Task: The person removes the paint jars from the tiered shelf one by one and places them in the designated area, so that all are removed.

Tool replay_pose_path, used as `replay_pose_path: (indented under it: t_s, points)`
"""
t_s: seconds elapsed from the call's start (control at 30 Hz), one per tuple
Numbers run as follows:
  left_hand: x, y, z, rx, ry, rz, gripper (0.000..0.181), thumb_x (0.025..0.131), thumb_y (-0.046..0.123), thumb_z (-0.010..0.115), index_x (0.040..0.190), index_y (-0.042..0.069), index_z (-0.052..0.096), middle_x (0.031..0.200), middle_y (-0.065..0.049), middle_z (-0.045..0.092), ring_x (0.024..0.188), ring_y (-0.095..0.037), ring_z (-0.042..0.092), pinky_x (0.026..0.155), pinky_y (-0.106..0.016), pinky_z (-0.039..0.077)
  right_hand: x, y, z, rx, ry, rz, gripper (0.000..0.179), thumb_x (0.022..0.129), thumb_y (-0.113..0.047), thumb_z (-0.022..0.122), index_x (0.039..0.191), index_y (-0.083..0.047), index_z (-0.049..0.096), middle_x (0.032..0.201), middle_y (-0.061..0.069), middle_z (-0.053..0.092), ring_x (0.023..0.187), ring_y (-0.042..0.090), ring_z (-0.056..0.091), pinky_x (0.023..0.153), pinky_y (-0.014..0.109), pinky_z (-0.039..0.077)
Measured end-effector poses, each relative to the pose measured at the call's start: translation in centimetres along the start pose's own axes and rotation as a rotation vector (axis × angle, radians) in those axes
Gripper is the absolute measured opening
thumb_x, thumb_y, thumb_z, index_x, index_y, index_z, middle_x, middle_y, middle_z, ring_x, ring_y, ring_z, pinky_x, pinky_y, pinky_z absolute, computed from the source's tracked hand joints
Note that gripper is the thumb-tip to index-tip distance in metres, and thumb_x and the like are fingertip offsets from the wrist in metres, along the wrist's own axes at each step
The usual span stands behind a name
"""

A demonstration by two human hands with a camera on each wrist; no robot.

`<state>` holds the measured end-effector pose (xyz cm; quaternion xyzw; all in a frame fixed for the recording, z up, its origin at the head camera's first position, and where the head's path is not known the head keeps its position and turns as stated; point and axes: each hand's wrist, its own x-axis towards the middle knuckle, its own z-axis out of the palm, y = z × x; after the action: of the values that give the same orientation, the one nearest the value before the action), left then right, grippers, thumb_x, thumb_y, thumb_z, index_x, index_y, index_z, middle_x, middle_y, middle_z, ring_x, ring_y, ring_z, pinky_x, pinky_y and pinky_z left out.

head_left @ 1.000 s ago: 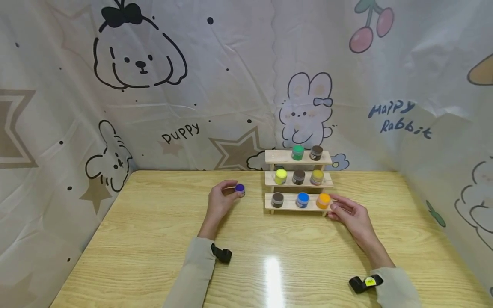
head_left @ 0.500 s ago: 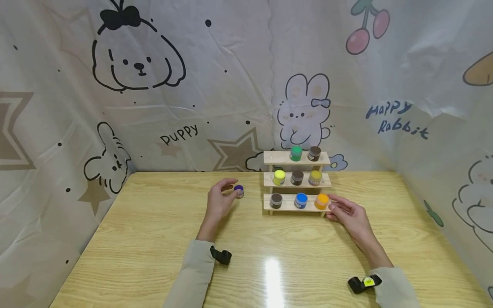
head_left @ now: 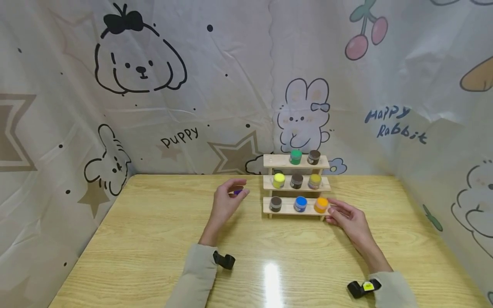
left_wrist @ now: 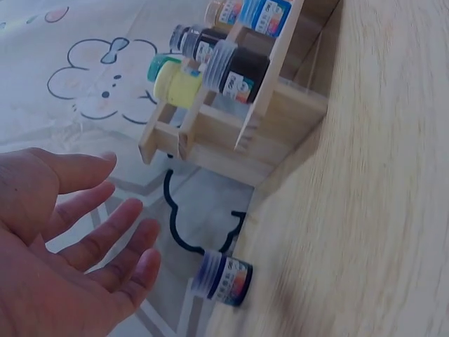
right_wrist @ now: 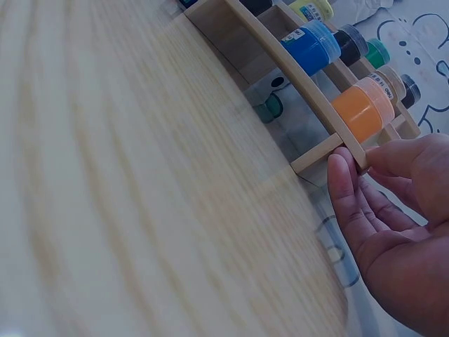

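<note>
My left hand point(head_left: 226, 200), fingers spread and relaxed, is over the small purple paint jar point(head_left: 238, 192), mostly hiding it in the head view. In the left wrist view that jar point(left_wrist: 224, 279) stands on the table, apart from the fingertips. To the right stands a three-tier wooden display rack point(head_left: 274, 161) bearing several paint jars. My right hand point(head_left: 352, 219) pinches the right end of its lowest shelf between thumb and fingers, close beside the orange paint jar point(right_wrist: 361, 112).
A blue jar point(head_left: 300, 204) and a dark jar point(head_left: 275, 204) share the lowest shelf. Yellow point(head_left: 279, 181), dark and mustard jars fill the middle one; a green jar point(head_left: 295, 157) and another dark jar sit on top. A printed curtain point(head_left: 231, 85) hangs behind the wooden table point(head_left: 154, 231).
My left hand has shifted slightly right over the purple jar, covering more of it, with its fingers reaching past it. The right hand keeps its place on the rack. The head view has tilted slightly.
</note>
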<state>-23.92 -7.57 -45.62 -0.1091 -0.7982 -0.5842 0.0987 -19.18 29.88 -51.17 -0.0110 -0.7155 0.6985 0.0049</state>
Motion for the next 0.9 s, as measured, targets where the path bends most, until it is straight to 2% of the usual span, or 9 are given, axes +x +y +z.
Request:
replay_pose_path:
  t_s: [0.13,0.47,0.67,0.9]
  points:
    - [0.0,0.4,0.5,-0.02,-0.006,0.017,0.027,0.095,0.007,0.074,0.121,0.005,0.071,0.12,-0.013,0.071,0.111,-0.033,0.067,0.092,-0.049,0.056,-0.1,0.0,0.1,-0.01,0.003,0.002,0.055,0.102,-0.014,0.065,0.147,0.011,0.045,0.112,-0.014,0.072,0.09,0.01,0.073,0.084,0.029,0.06]
    - [0.9,1.8,2.1,-0.056,-0.02,0.063,0.027,0.096,0.009,0.074,0.122,0.004,0.07,0.12,-0.011,0.072,0.11,-0.029,0.068,0.088,-0.045,0.055,-0.2,-0.1,0.0,0.0,0.004,0.001,0.056,0.102,-0.014,0.065,0.147,0.011,0.045,0.111,-0.013,0.072,0.089,0.011,0.074,0.083,0.029,0.06]
    - [2.0,3.0,3.1,-0.045,-0.025,0.101,0.027,0.097,0.012,0.073,0.123,0.005,0.07,0.121,-0.013,0.072,0.109,-0.026,0.068,0.089,-0.044,0.055,-0.2,-0.2,0.1,0.0,0.011,0.005,0.056,0.102,-0.015,0.066,0.147,0.01,0.045,0.111,-0.013,0.072,0.09,0.01,0.073,0.083,0.029,0.06]
    - [3.7,4.1,4.3,-0.032,-0.045,0.12,0.029,0.097,0.014,0.073,0.124,0.004,0.07,0.115,-0.008,0.073,0.106,-0.022,0.068,0.087,-0.039,0.055,0.0,0.0,0.1,-0.007,0.014,0.013,0.057,0.101,-0.017,0.067,0.148,0.009,0.046,0.112,-0.015,0.071,0.091,0.01,0.073,0.083,0.029,0.06]
